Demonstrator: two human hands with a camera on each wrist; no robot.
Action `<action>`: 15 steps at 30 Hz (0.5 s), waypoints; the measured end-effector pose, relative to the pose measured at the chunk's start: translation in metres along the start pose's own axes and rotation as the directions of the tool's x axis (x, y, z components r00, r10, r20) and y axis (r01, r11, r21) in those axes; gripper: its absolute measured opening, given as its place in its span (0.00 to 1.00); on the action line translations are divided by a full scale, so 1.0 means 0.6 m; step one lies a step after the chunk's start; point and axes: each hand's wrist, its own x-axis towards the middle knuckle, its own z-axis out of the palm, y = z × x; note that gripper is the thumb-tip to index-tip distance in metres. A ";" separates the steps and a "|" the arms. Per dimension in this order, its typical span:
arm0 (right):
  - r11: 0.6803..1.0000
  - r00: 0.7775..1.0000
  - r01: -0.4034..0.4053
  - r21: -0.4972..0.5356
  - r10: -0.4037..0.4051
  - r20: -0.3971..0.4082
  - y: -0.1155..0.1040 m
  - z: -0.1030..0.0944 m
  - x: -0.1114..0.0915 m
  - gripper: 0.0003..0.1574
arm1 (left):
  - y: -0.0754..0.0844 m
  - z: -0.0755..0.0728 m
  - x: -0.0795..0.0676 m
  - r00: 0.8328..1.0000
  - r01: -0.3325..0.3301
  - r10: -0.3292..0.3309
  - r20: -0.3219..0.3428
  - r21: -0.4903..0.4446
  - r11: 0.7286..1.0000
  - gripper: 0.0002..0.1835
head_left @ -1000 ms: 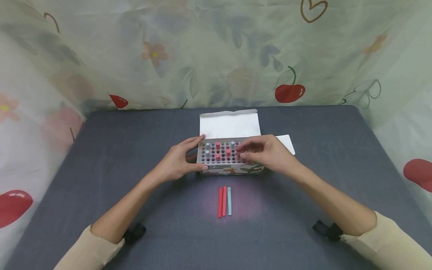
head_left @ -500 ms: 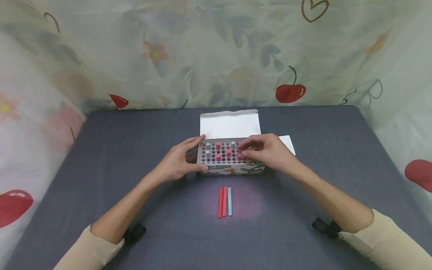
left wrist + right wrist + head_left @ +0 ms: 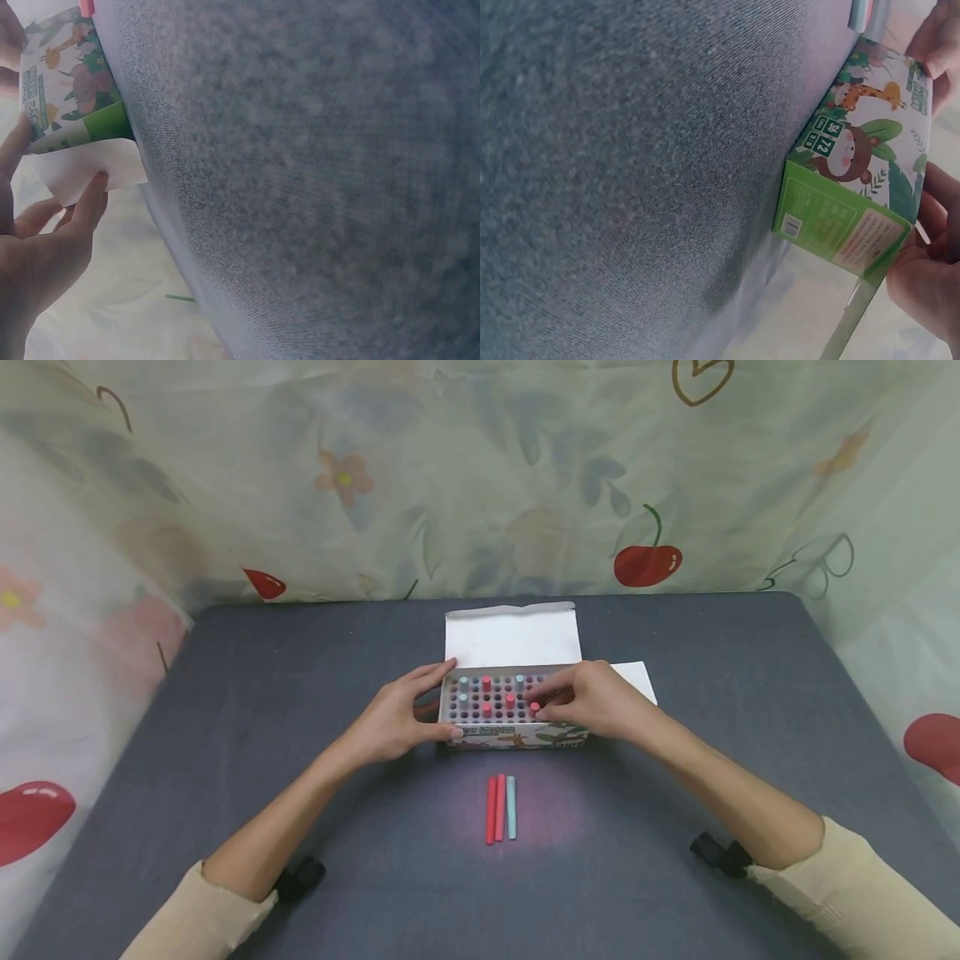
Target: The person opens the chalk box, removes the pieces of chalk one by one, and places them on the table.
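Note:
An open chalk box (image 3: 517, 737), printed with animals, stands on the table in the head view. Its perforated top holds several upright sticks, among them a blue chalk stick (image 3: 463, 683) and a red chalk stick (image 3: 487, 684). My left hand (image 3: 393, 714) grips the box's left end, thumb at the front and fingers behind. My right hand (image 3: 600, 697) is over the right half, thumb and fingertips pinching the top of another red chalk stick (image 3: 534, 709) that stands in the box. Its lower part is hidden inside.
Two more red chalk sticks (image 3: 491, 810) and a blue one (image 3: 512, 807) lie in front of the box on the dark table (image 3: 360, 877). The white lid (image 3: 513, 639) is folded back, and a side flap (image 3: 636, 679) sticks out right. A patterned curtain (image 3: 465, 485) hangs behind.
My right hand's thumb and fingertips have shifted slightly down around a red chalk stick, which was hidden from the head view a second ago. My left hand keeps its place on the box.

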 end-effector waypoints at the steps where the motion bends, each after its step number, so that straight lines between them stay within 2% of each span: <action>1: 1.000 1.000 0.004 -0.022 -0.004 -0.004 0.000 0.001 0.001 0.15 | 0.000 0.000 0.000 1.000 0.000 0.000 0.000 0.001 1.000 0.51; 9: 0.992 0.997 0.019 -0.122 -0.028 -0.077 -0.002 0.011 0.001 0.13 | -0.001 -0.001 0.000 1.000 -0.015 0.015 -0.004 0.003 1.000 0.51; 15: 0.988 0.989 0.060 -0.142 -0.077 -0.123 0.000 0.018 -0.001 0.07 | 0.000 -0.001 0.001 1.000 -0.011 0.011 -0.003 0.004 1.000 0.51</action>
